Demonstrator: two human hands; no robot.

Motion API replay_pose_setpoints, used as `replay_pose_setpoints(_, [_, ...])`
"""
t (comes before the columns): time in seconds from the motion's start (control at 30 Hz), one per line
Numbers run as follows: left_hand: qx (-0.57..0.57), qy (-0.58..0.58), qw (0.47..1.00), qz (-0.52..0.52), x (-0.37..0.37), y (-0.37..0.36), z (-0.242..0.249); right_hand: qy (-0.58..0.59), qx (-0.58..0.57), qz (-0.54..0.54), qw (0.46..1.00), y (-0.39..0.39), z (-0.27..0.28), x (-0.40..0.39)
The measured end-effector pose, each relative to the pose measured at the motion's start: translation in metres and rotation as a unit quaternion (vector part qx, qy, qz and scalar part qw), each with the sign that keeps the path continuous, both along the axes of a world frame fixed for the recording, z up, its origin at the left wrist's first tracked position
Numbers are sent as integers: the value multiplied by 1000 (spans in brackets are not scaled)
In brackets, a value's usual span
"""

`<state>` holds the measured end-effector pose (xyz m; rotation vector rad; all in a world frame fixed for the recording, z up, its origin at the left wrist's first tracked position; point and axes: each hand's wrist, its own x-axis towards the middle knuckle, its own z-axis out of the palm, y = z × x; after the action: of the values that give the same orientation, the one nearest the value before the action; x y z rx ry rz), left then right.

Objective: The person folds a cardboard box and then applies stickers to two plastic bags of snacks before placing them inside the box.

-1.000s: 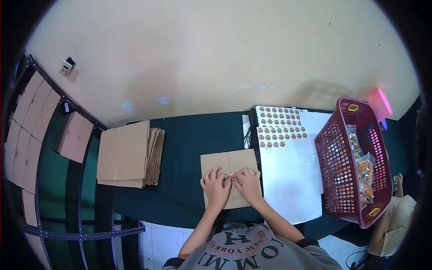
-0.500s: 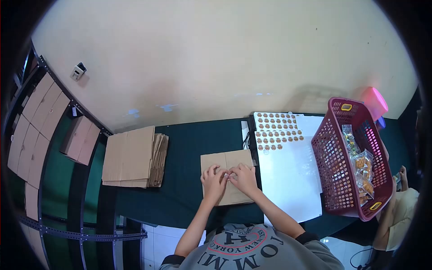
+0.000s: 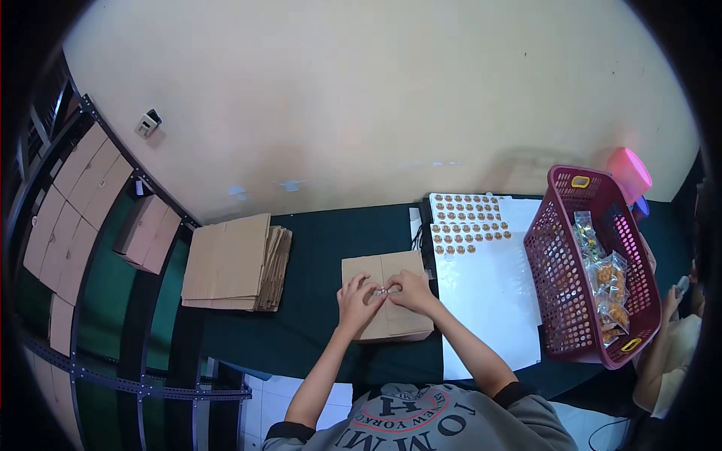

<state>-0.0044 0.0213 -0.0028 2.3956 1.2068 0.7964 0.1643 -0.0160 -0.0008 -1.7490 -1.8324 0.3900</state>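
Left hand [image 3: 356, 303] and right hand [image 3: 412, 294] over a cardboard box [image 3: 401, 323] — fingers [image 3: 403, 280] pinched round a shiny bit [image 3: 386, 291] (blurred).

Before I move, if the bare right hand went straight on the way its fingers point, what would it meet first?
Most likely the bare left hand, just ahead of the right hand over the brown cardboard box; anything between them is too small to tell, and depth is unclear.
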Motion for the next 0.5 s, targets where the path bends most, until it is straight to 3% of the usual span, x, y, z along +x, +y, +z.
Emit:
replay_pose_setpoints(0.1, [-3, -6, 1000, -2, -3, 1, 0, 228, -66, 35, 971, 4, -10, 15])
replay_pose_setpoints(0.2, [1, -7, 1000, -8, -3, 2, -2, 274, -49, -11, 960, -2, -9, 11])
replay_pose_setpoints(0.23, [5, -4, 1000, -7, -3, 1, -3, 275, -50, -10, 960, -4, -8, 6])
replay_pose_setpoints(0.3, [1, -6, 1000, -4, -2, 0, -4, 121, 37, -70, 990, -7, -5, -7])
replay_pose_setpoints(0.5, [-12, -8, 1000, -11, -5, 4, -7, 66, 80, -78, 991, -9, -12, -14])
